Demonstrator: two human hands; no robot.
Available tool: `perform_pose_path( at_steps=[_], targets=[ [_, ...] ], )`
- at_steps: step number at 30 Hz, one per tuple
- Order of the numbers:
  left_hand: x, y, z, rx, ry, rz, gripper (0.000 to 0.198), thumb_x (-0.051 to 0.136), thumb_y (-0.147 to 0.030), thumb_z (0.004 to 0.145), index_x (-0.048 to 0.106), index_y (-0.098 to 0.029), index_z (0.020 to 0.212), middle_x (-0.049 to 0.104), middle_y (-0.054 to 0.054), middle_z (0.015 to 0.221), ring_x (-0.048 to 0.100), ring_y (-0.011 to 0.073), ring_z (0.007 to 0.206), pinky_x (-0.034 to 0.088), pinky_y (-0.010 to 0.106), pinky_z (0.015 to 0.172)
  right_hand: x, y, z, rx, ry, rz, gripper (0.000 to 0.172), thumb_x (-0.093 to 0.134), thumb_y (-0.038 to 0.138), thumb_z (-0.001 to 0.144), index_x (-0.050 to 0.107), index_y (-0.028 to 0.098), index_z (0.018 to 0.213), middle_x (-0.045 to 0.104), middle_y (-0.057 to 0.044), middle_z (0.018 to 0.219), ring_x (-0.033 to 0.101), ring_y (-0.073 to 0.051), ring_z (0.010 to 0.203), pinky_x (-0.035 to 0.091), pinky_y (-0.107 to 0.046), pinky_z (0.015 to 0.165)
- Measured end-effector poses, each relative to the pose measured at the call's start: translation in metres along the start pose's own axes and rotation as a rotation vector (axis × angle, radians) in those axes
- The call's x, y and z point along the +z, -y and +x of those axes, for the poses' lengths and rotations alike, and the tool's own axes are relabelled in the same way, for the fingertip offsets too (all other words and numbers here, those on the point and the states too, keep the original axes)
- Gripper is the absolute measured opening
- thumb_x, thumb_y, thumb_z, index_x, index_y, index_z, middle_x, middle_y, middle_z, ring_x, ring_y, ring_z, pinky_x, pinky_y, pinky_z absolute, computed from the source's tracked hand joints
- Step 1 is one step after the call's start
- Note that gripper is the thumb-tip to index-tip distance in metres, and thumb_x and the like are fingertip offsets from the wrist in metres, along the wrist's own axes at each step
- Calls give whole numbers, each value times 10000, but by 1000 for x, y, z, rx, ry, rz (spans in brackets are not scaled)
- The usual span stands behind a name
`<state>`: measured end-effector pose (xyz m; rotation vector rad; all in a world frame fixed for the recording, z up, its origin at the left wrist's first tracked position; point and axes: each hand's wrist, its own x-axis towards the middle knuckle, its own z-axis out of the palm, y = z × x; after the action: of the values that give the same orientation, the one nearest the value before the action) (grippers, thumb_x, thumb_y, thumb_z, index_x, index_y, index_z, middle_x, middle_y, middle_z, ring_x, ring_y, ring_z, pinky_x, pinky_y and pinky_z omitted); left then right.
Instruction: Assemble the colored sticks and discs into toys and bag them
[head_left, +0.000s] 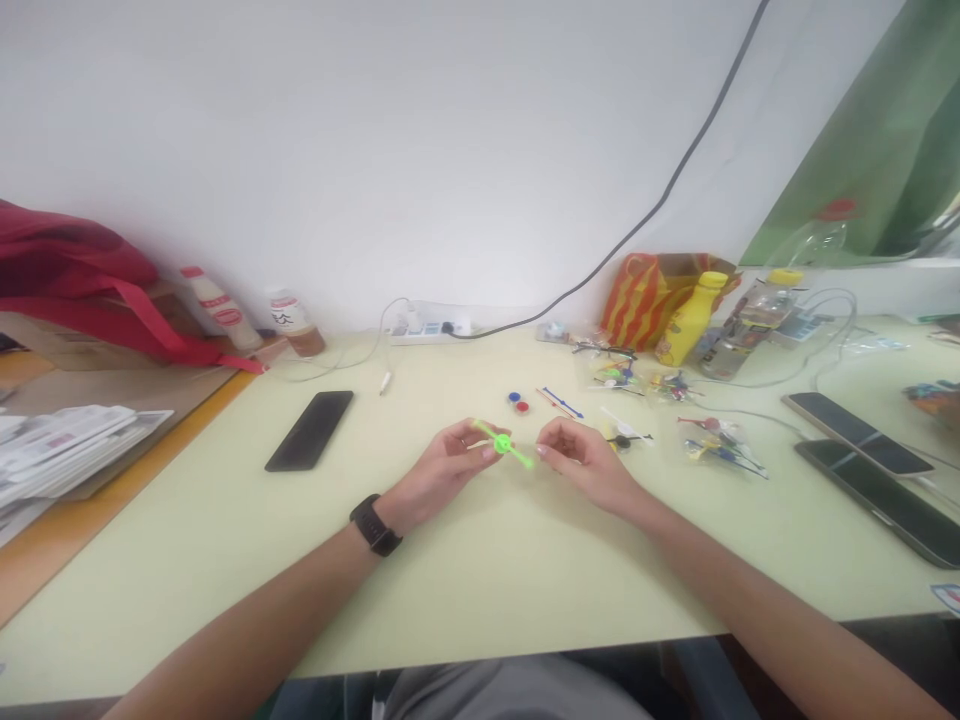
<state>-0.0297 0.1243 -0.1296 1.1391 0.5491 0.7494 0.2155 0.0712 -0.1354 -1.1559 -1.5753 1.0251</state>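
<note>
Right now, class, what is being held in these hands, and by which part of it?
The left hand pinches a green plastic toy in its fingertips, just beside the round hub. Whether the right hand holds anything cannot be told.

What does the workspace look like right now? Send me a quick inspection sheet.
surface: pale yellow desk, no spills seen.
job's things: green plastic cross-shaped piece; small blue and red discs and a blue stick lie ahead of it.
clutter: clear bags of small coloured plastic parts, black phone, yellow bottle.
grippers: left hand pinches the green piece; right hand is beside its far end, contact unclear.
cables: white power strip with a dark cable running up the wall.
surroundings: white wall, red bag at left; other people: nothing seen.
</note>
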Motion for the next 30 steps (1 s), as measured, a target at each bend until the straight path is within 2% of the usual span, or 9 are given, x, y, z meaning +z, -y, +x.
perform_pose_path(
  at_steps=[7,12,17,23,27,30],
  targets=[
    [-1,2,0,2,-3,18,246,827,-212,850,743,-213,1082,741,62,1173,674,181,1103,458,303,1014,1,-2,0,-24,-5,-17,181,632,387,962,620,213,913,626,-14,843,583,-165,770,478,-317,724],
    [-2,3,0,8,-8,30,252,848,-211,819,741,-203,1047,742,62,1130,688,178,1036,489,295,946,2,0,-1,-31,-5,-4,174,632,387,965,615,215,938,623,-13,842,587,-164,769,485,-317,723],
    [1,4,1,-9,-13,78,228,851,-225,823,713,-186,1001,748,37,946,688,138,867,509,273,838,4,2,-5,-67,-14,23,202,667,393,948,608,233,1056,626,-8,858,601,-164,769,502,-307,719],
    [4,9,1,29,10,212,265,871,-251,797,693,-171,977,750,71,1003,721,207,976,543,345,904,8,8,-9,-65,112,17,240,635,413,974,629,242,1142,675,-26,912,627,-173,804,512,-308,735],
    [9,12,-1,83,25,327,274,866,-283,800,702,-173,989,745,88,1046,726,246,1019,559,423,978,12,7,-9,-49,164,-22,191,612,391,985,666,216,1039,697,-34,896,632,-174,794,499,-302,720],
    [13,16,-2,145,61,441,236,832,-315,835,726,-173,990,740,98,1071,717,250,1042,556,428,1007,14,0,-7,-53,162,-44,136,621,334,968,666,206,959,687,-22,855,616,-164,757,495,-295,706]
  ],
)
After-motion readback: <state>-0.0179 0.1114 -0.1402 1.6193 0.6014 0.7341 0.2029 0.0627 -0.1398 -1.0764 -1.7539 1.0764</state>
